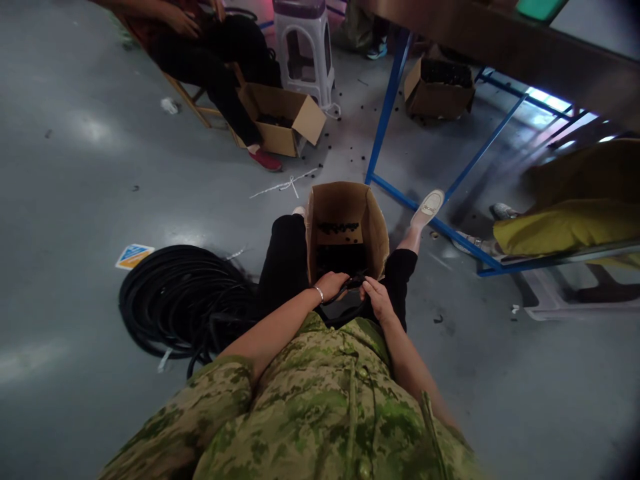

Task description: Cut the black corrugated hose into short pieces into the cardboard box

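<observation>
Between my legs stands a tall cardboard box (pixel 376 227), its flaps up and small black pieces (pixel 340 228) inside. At its near edge my left hand (pixel 333 285), with a bracelet on the wrist, is closed on a black hose (pixel 345 312) that loops down over my lap. My right hand (pixel 379 298) pinches the dark end of it close to the left fingertips. Exactly what the fingertips press on is too small and dark to make out. Left of my leg, a large coil of black hose (pixel 170 293) lies on the floor.
At upper left a seated person's leg is beside an open cardboard box (pixel 280 137) and a white plastic stool (pixel 304 53). A blue-framed table (pixel 390 113) stands at right, another box (pixel 440 100) below it. Black bits and white string (pixel 285 185) litter the floor.
</observation>
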Demonstrator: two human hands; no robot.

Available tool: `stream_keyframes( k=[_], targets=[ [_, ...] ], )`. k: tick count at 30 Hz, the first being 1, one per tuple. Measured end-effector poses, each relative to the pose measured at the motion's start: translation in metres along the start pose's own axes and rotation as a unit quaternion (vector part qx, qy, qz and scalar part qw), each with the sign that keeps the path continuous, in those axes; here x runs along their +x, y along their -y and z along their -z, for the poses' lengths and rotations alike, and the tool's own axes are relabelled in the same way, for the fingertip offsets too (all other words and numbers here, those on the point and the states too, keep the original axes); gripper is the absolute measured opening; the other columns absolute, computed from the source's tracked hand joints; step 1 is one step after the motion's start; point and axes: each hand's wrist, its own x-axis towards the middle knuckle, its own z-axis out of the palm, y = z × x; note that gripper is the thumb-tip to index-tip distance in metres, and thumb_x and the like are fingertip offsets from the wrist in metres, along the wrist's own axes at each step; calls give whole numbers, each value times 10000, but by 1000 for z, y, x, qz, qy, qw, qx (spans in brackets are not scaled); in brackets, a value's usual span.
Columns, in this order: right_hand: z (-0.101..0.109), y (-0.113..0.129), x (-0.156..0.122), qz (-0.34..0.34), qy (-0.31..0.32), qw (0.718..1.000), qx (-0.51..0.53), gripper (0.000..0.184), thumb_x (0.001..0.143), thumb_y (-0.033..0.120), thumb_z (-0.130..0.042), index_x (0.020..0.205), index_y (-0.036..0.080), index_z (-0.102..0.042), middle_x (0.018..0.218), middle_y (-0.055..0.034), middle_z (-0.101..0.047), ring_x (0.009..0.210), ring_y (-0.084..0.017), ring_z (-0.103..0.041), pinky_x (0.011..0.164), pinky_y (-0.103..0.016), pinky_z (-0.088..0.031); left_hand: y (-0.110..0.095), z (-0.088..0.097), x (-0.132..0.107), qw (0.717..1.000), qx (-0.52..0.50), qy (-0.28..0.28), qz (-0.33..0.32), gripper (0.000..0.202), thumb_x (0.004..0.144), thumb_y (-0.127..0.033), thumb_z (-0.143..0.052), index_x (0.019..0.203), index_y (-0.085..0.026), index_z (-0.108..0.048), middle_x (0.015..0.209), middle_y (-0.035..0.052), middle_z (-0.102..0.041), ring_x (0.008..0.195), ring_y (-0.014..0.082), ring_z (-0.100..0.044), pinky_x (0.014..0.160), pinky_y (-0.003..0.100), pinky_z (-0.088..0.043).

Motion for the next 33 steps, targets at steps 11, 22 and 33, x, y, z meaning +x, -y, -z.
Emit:
stream_keyframes(
  k=[11, 22, 33],
  targets=[
    [1, -4, 3, 12, 0, 994, -110, 338, 884, 501, -492, 724, 214, -573, 531, 28, -503, 542, -139, -486, 619, -273, -423, 1, 3, -2, 997, 67, 12, -25, 254, 915, -319, -472, 950, -143, -652, 938, 120, -716, 867, 226, -680, 825, 327, -467],
    [1, -13, 7, -1, -12, 996, -83, 314, 880, 493, -485, 811, 209, -601, 535, 40, -505, 518, -138, -484, 590, -268, -427, 4, -2, -2, 993, 121, 7, -8, 359, 937, -394, -450, 890, -119, -675, 856, 151, -725, 768, 246, -691, 730, 342, -463],
    [0, -6, 4, -12, -33, 999, -27, 290, 874, 471, -511, 941, 207, -610, 631, 26, -552, 577, -139, -511, 590, -258, -425, -3, 2, -1, 995, 100, -1, 25, 351, 940, -401, -443, 895, -148, -683, 867, 125, -733, 792, 222, -692, 735, 310, -458]
  ],
)
